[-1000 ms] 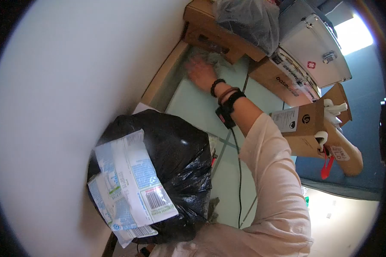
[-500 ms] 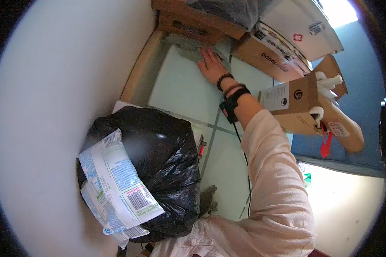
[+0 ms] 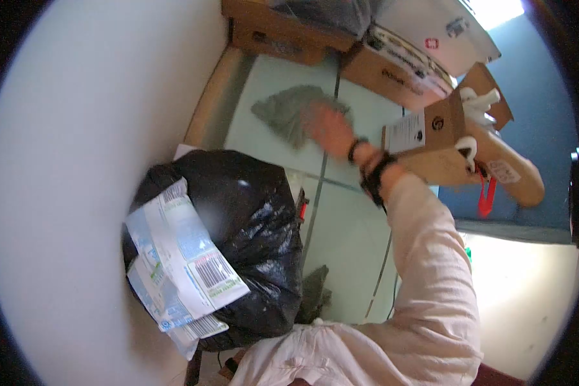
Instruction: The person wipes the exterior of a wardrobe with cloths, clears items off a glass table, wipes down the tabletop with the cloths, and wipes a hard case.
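My right hand, smeared by motion, is over a grey-green cloth on the pale tiled floor. The cloth spreads out to both sides of the hand, and its middle is hidden under it. A dark beaded bracelet and a black strap with a small device circle my wrist. Just left of my forearm stands a full black plastic bag, with white-and-blue wipes packaging lying on it. My left hand is out of view.
Cardboard boxes and a white case with a metal latch line the far end. At right, an open carton holds white rolled items, a red ribbon hanging from it. Another dark cloth lies near my lap. A white wall rises at left.
My right hand has moved back toward me and slightly right, and the grey-green cloth has come with it, away from the boxes. The fingers were spread flat on it before.
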`<state>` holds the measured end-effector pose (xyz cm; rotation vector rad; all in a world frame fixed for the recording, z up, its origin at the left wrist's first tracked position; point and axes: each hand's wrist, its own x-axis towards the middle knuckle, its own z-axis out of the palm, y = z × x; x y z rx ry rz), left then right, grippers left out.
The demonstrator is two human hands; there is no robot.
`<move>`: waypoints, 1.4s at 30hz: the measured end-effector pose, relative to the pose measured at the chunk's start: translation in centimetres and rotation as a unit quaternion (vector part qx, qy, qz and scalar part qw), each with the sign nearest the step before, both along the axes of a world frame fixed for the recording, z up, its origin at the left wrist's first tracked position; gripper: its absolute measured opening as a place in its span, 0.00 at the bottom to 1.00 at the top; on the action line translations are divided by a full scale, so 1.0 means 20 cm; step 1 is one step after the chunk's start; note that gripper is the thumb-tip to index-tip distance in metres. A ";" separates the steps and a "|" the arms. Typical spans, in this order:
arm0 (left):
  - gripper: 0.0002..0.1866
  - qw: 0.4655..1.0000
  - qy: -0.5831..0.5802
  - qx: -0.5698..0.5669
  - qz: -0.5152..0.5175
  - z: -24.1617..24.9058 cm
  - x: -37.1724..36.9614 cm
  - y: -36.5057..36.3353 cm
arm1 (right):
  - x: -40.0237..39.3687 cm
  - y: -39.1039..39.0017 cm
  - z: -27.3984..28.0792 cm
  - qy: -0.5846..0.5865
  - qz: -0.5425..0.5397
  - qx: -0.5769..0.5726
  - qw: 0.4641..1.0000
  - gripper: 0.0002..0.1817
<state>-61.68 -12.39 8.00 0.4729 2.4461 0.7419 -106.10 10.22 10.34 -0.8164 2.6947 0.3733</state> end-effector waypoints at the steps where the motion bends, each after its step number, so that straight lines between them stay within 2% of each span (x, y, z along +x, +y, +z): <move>1: 0.32 1.000 -0.006 -0.003 -0.003 0.00 0.00 0.00 | -0.12 0.02 -0.02 0.025 -0.103 0.016 0.994 0.26; 3: 0.33 1.000 -0.013 -0.008 -0.002 -0.01 0.01 0.02 | -0.21 0.06 -0.09 0.072 -0.192 -0.151 0.967 0.26; 4: 0.33 1.000 -0.018 -0.014 0.001 -0.02 0.01 0.03 | -0.19 0.07 -0.13 0.066 -0.198 -0.151 0.966 0.26; 6: 0.33 0.999 -0.044 -0.024 0.002 -0.04 0.01 0.04 | -0.09 0.02 -0.08 0.032 -0.134 -0.082 0.987 0.25; 7: 0.34 0.998 -0.062 -0.027 0.005 -0.04 0.00 0.06 | 0.01 0.04 -0.09 0.025 -0.142 -0.079 0.986 0.25; 9: 0.34 0.997 -0.068 -0.032 0.025 -0.08 0.01 0.11 | 0.28 0.08 -0.10 0.001 0.011 -0.134 0.991 0.26; 11: 0.31 0.996 0.042 0.009 0.079 -0.15 0.07 0.12 | 0.46 0.19 -0.07 -0.006 -0.001 -0.138 0.990 0.26; 13: 0.29 0.994 0.078 0.017 0.075 -0.14 0.02 0.11 | 0.67 0.23 -0.04 0.008 -0.032 -0.128 0.991 0.26; 14: 0.26 0.982 0.180 0.004 0.056 -0.10 -0.02 0.11 | 0.80 0.25 -0.02 -0.015 -0.025 -0.129 0.991 0.26; 16: 0.23 0.961 0.274 -0.010 0.033 -0.03 -0.08 0.12 | 1.08 0.26 0.00 -0.041 0.028 -0.119 0.992 0.26; 17: 0.22 0.957 0.288 0.005 0.040 -0.01 -0.10 0.12 | 1.21 0.26 0.01 -0.040 0.074 -0.108 0.991 0.26; 18: 0.22 0.952 0.302 0.019 0.049 0.01 -0.11 0.13 | 1.33 0.29 0.02 -0.042 0.076 -0.110 0.990 0.26; 20: 0.23 0.956 0.285 0.023 0.064 0.01 -0.09 0.14 | 1.51 0.37 0.03 -0.185 0.129 -0.212 0.951 0.27; 21: 0.23 0.952 0.299 0.026 0.062 0.02 -0.09 0.14 | 1.48 0.38 0.06 -0.189 0.137 -0.216 0.948 0.27; 22: 0.24 0.948 0.311 0.026 0.060 0.03 -0.09 0.15 | 1.39 0.39 0.09 -0.168 0.114 -0.109 0.973 0.27; 23: 0.24 0.963 0.258 0.017 0.073 0.03 -0.06 0.15 | 1.32 0.39 0.08 -0.143 0.093 0.000 0.985 0.27; 24: 0.24 0.963 0.255 0.003 0.087 0.03 -0.05 0.16 | 1.25 0.43 0.02 -0.062 -0.003 -0.030 0.998 0.25; 26: 0.24 0.953 0.288 0.021 0.089 0.04 -0.06 0.17 | 1.13 0.50 -0.15 0.036 -0.084 -0.179 0.980 0.25; 28: 0.24 0.953 0.279 0.018 0.113 0.02 -0.03 0.18 | 1.21 0.34 -0.16 0.041 -0.167 -0.203 0.964 0.26; 29: 0.24 0.953 0.276 0.026 0.123 0.01 -0.03 0.18 | 1.31 0.25 -0.11 0.037 -0.159 -0.213 0.963 0.26; 31: 0.23 0.948 0.291 0.005 0.127 0.02 -0.01 0.19 | 1.65 0.11 0.03 -0.059 -0.057 -0.191 0.978 0.29; 35: 0.21 0.921 0.372 0.026 0.110 0.06 0.03 0.21 | 2.00 0.21 -0.01 -0.052 -0.046 -0.277 0.958 0.29; 37: 0.20 0.910 0.406 0.039 0.080 0.18 0.05 0.18 | 2.11 0.36 -0.01 -0.050 -0.079 -0.327 0.940 0.28; 39: 0.21 0.832 0.532 0.002 0.156 0.50 0.04 0.15 | 2.23 0.57 -0.01 -0.035 -0.147 -0.352 0.924 0.28; 41: 0.23 0.765 0.545 0.081 0.334 0.76 -0.14 0.10 | 2.38 0.78 -0.04 0.000 -0.218 -0.359 0.908 0.28; 42: 0.28 0.764 0.558 0.038 0.321 0.90 -0.24 0.06 | 2.45 0.87 -0.06 0.029 -0.244 -0.364 0.899 0.28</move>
